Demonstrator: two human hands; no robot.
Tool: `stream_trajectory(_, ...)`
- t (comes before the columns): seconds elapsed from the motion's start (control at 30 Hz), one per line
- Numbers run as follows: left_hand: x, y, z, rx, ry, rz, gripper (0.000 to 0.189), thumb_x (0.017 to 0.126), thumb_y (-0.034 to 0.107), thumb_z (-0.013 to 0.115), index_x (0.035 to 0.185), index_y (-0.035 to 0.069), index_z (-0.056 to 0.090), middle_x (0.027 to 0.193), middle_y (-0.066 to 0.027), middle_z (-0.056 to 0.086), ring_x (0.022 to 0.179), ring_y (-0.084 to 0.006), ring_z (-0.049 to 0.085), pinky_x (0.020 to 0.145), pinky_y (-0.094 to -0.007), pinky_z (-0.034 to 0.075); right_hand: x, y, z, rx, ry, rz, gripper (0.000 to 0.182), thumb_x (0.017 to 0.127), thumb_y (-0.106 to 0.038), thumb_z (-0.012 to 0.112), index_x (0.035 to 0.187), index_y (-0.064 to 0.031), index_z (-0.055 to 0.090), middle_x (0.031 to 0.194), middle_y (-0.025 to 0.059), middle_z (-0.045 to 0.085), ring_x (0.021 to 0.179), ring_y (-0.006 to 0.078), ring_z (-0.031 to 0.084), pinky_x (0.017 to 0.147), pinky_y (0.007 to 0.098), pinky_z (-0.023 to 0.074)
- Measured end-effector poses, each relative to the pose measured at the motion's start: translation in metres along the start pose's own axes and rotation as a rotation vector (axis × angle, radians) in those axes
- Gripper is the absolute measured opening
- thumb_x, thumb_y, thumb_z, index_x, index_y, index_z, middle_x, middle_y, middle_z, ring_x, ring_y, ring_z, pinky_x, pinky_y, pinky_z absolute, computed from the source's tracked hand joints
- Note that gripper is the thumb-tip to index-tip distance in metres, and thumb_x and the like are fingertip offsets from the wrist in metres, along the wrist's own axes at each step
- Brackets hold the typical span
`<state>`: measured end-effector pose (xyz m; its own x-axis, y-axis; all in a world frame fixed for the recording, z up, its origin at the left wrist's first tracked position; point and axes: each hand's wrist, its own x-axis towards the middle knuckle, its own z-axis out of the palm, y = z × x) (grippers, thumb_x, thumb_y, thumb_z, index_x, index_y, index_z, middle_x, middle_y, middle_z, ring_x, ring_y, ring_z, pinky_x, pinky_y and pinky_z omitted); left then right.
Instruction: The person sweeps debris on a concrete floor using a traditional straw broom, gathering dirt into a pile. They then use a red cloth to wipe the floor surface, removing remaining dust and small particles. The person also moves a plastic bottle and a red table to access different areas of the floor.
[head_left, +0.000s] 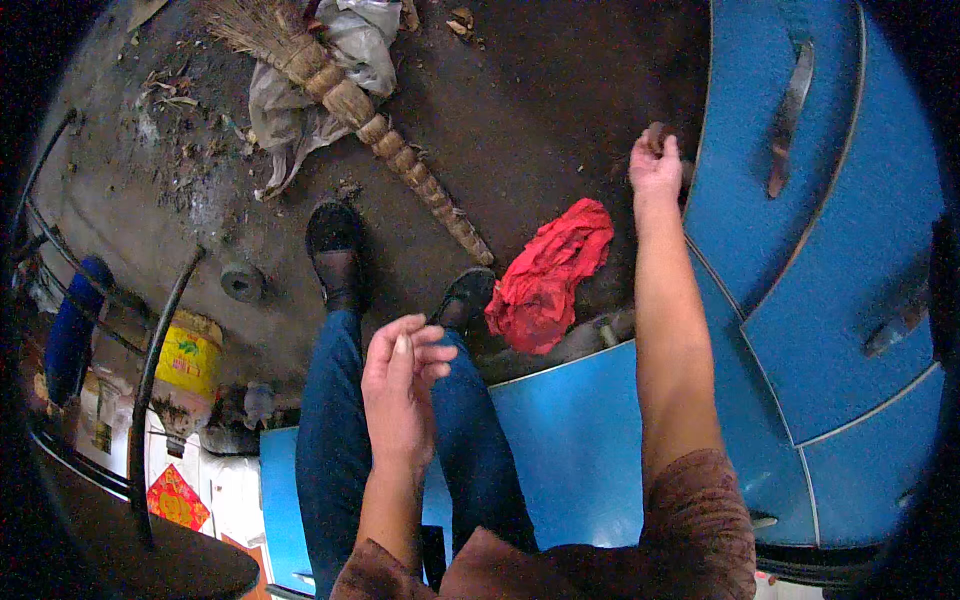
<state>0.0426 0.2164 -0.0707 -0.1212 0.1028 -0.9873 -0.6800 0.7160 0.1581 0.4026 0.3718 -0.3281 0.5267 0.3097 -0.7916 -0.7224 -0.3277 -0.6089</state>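
My left hand (401, 386) hovers over my knees with loosely bent fingers and nothing visible in it. My right hand (656, 165) reaches out beside the blue cabinet's edge, its fingers and thumb around a small dark brown object (658, 137) that is too blurred to name. A crumpled red cloth or plastic bag (555, 274) lies on the dark floor near my right shoe, between my two hands. Further left a straw broom (390, 142) lies diagonally, its segmented handle pointing towards that shoe and its bristles at the top of the view.
Blue cabinet panels (757, 225) with metal handles stand along the right. A pale plastic bag (300, 112) lies under the broom. Debris and a round disc with a hole (243, 281) are on the floor at left. Near a black metal frame (161, 352) stands a yellow-labelled container (187, 356).
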Motion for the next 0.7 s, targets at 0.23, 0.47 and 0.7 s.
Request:
stream_trajectory(0.23,-0.005,-0.006,0.003,-0.02,-0.064,-0.048,0.03,0.096,0.025,0.042,0.113,0.002,0.049,0.097,-0.0109,0.06,0.08,-0.017,0.06,0.068,-0.0258,0.045,0.061,-0.018,-0.017,-0.376,0.179,-0.137,0.05,0.092,-0.039,0.048,0.119,0.0005,0.035,0.092,0.018,0.055,0.072,0.0286,0.06,0.057,0.0343,0.0529)
stream_trajectory(0.47,-0.006,-0.011,0.007,-0.017,-0.059,-0.028,0.03,0.096,0.025,0.042,0.113,0.002,0.049,0.098,-0.0108,0.06,0.081,-0.0168,0.06,0.069,-0.0255,0.045,0.056,-0.01,-0.008,-0.165,0.16,-0.051,0.042,0.094,-0.024,0.02,0.12,0.0086,0.027,0.099,0.0317,0.054,0.079,0.0411,0.062,0.054,0.0407,0.0577)
stream_trajectory(0.7,-0.005,-0.01,0.008,-0.01,-0.069,-0.052,0.029,0.096,0.024,0.042,0.113,0.002,0.05,0.098,-0.0106,0.06,0.081,-0.017,0.06,0.068,-0.0255,0.046,0.066,-0.03,-0.014,-0.075,0.117,-0.106,0.038,0.091,-0.016,0.021,0.114,0.0106,0.034,0.104,0.0265,0.057,0.092,0.0364,0.061,0.076,0.0408,0.0557)
